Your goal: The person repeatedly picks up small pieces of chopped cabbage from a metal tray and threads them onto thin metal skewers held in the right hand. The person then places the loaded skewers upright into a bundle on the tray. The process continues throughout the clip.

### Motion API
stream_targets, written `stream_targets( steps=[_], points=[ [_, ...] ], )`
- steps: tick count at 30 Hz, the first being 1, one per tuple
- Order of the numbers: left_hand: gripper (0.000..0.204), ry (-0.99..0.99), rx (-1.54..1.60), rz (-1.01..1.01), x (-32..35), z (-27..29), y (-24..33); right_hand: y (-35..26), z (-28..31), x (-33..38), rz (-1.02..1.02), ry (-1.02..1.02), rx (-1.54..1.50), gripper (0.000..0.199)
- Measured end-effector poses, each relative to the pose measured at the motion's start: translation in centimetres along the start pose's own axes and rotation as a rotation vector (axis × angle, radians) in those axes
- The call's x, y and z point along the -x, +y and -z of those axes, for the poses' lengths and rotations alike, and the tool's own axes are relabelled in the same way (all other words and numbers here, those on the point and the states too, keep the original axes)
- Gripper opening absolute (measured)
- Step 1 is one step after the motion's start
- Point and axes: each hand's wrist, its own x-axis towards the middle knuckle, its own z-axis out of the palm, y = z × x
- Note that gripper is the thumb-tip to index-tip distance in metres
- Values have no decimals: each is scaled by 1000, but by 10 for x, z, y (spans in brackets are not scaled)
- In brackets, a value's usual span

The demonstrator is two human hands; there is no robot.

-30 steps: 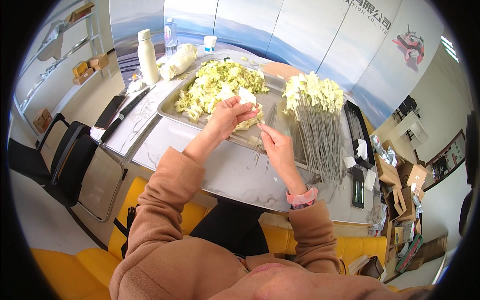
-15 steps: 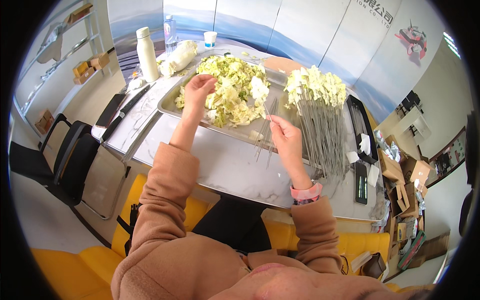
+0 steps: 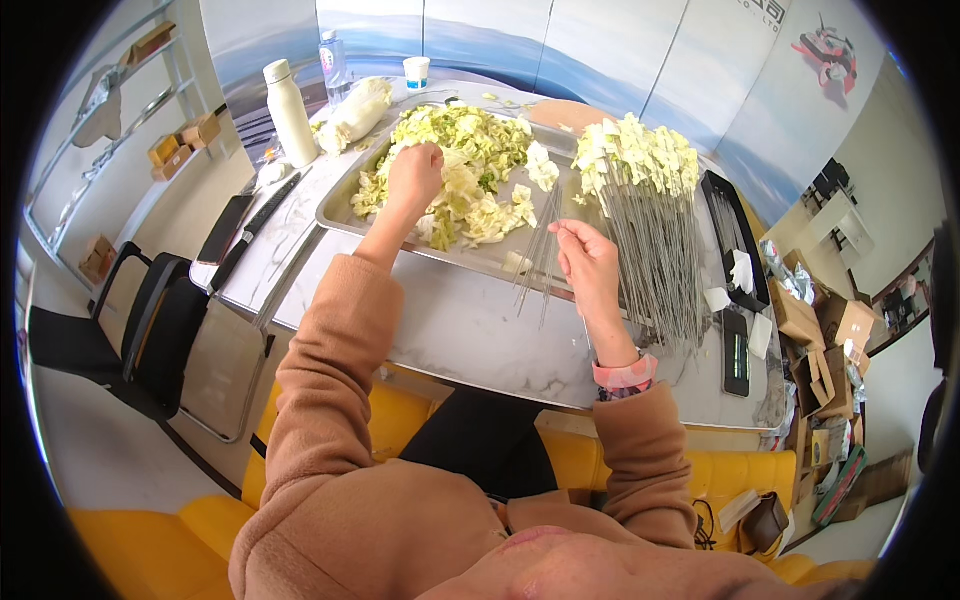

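Observation:
My left hand is curled closed over the heap of chopped cabbage in the metal tray. Its fingertips are hidden, so what they grip cannot be told. On the right, thumb and fingers of my right hand pinch a thin metal skewer, whose tail shows below the palm. Just left of that hand, several loose skewers lean over the tray's near edge. A pale cabbage piece lies by their upper ends. Further right rests a large bundle of skewers topped with threaded cabbage pieces.
At the left are a knife, a dark flat object, a cream bottle and a whole cabbage. A paper cup stands behind. A long black box lines the table's right side, with cardboard boxes beyond.
My left hand has moved slightly right and turned down over the cabbage heap, fingers curling. My right hand has shifted a little right, away from the pale cabbage piece.

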Motion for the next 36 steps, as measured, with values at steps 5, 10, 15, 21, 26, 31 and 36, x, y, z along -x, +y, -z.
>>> stream_targets(
  steps=[5,10,15,21,26,31,36],
  points=[
    [14,-143,-241,-80,-16,-15,-20,-4,-2,1,-27,6,9,21],
    [15,-184,-37,28,-22,-14,-14,-3,-2,1,-29,11,-5,21],
    [11,-112,583,312,-16,6,-3,-3,-2,1,-3,0,30,20],
    [8,-195,1423,509,-14,10,-12,-7,-6,4,-2,-133,63,19],
    [12,-201,1529,481,-6,16,4,-9,-10,8,-28,-189,131,18],
    [26,-197,1480,445,3,20,19,-8,-9,8,7,-193,204,18],
    [30,-207,1499,409,4,18,19,-11,-11,9,-12,-202,223,18]
  ],
)
